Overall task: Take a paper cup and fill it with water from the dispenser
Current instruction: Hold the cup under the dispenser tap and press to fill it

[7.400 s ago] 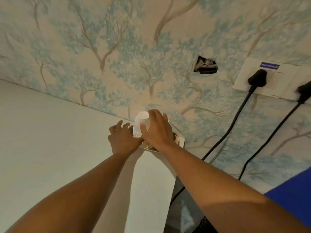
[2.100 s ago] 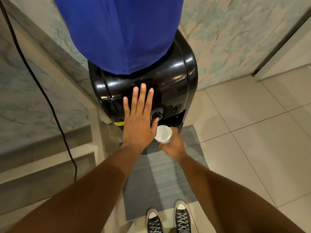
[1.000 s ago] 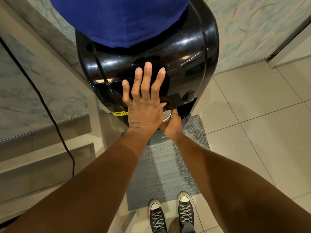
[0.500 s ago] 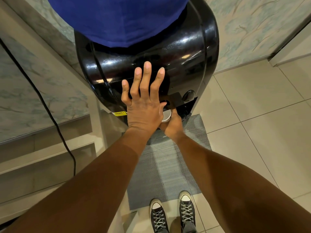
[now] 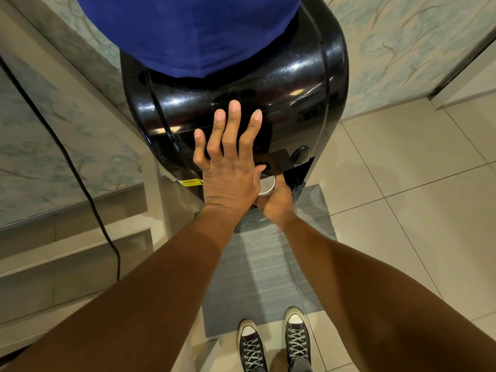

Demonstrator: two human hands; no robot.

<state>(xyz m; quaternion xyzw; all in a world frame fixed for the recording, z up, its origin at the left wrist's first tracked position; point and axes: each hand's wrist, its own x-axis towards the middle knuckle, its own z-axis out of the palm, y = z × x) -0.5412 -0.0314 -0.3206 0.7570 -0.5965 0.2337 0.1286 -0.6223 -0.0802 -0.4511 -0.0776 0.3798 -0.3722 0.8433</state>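
A glossy black water dispenser (image 5: pixel 281 84) stands before me, with a blue-covered bottle (image 5: pixel 188 30) on top. My left hand (image 5: pixel 228 167) lies flat against its front, fingers spread, thumb at a round button (image 5: pixel 261 165). Just below, my right hand (image 5: pixel 276 205) is wrapped around a white paper cup (image 5: pixel 267 185) under the taps; only part of its rim shows past my left hand. A second round button (image 5: pixel 300 154) sits to the right. Whether water is flowing is hidden.
A grey mat (image 5: pixel 268 264) lies on the tiled floor (image 5: pixel 402 197) in front of the dispenser, my sneakers (image 5: pixel 273 342) at its near edge. A black cable (image 5: pixel 80 170) hangs down the left, over stepped ledges (image 5: pixel 67 251). Tree-patterned wallpaper (image 5: pixel 397 49) is behind.
Over the last second almost nothing has moved; both hands stay where they were. Before that I took a cup from the stack and brought it under the taps.
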